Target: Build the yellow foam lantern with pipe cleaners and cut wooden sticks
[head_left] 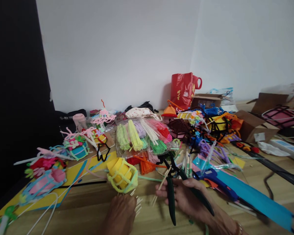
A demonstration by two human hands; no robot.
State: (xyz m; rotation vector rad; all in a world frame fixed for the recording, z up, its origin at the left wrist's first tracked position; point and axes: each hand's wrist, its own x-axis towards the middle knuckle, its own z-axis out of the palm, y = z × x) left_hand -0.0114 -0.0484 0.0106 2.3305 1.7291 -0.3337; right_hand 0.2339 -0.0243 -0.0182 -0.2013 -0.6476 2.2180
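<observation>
Pruning shears [171, 195] with dark green handles lie across my right hand [189, 197], which is turned palm up with fingers curled around them. Their handles are spread apart. A thin wooden stick [163, 180] slants across the shears near the blades and passes by my right fingertips. My left hand [121, 210] is closed low over the table, back upward, its fingertips mostly hidden. Short pale wooden sticks [138, 206] poke out on its right side. Just beyond it stands a yellow lantern-like frame [122, 175] of fuzzy pipe cleaners around yellow paper.
Bundles of coloured pipe cleaners [134, 135] fill the middle back. Pipe-cleaner crafts [45, 184] lie on the left. A blue glue gun [219, 184] and blue sheet [257, 199] are on the right. Behind are a red bag [183, 89] and cardboard boxes [256, 127].
</observation>
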